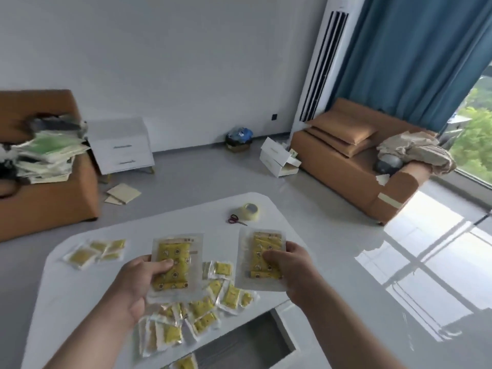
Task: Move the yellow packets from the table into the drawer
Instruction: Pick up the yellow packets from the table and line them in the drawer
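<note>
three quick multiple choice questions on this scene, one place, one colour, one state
1. The scissors lie: A in the drawer; B on the table by the tape; C on a sofa.
2. Their handles are: A blue; B red; C green.
3. The left hand: A lies flat on the table; B holds scissors; C grips a packet.
Answers: 1 B, they lie on the white top next to the roll. 2 B, the loops are red. 3 C, its thumb and fingers pinch a yellow packet above the table.
</note>
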A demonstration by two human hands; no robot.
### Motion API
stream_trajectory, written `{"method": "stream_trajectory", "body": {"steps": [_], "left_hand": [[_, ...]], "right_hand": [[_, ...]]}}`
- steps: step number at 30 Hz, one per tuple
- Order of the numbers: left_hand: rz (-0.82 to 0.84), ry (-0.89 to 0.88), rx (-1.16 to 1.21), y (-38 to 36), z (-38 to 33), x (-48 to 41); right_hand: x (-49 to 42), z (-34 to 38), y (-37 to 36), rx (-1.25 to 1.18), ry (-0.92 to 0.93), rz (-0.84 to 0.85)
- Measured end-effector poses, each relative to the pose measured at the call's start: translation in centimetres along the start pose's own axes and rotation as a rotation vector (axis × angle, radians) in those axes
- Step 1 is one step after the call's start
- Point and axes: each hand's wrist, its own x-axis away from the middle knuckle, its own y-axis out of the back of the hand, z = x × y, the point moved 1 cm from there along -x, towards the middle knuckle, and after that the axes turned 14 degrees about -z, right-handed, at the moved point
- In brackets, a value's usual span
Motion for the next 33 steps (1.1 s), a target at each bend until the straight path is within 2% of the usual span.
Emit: {"method": "stream_trajectory", "body": {"steps": [7,13,18,24,33], "left_hand": [[-0.279,0.008,0.084,-4.7,4.7,0.6],[-0.394,0.017,0.113,-8.0,8.9,-1.6],[-0.409,0.003,0.122,-9.0,13.3,-6.5],[-0.407,-0.032,0.122,-8.4,21.3,-14.8],[-0.362,-0.144,0.206,-6.5,32.0,-27.1]], "right_hand": [[-9.0,-0.5,-0.1,0.157,-0.002,0.252],[-15.5,-3.9,-1.2,0.261,-0.021,0.363],[-19.9,-9.7,-4.6,0.292,-0.038,0.404],[-25.6,-19.8,-9.5,0.321,-0.016,0.411],[-33.5,-32.1,-15.8,0.244,0.131,0.455]]}}
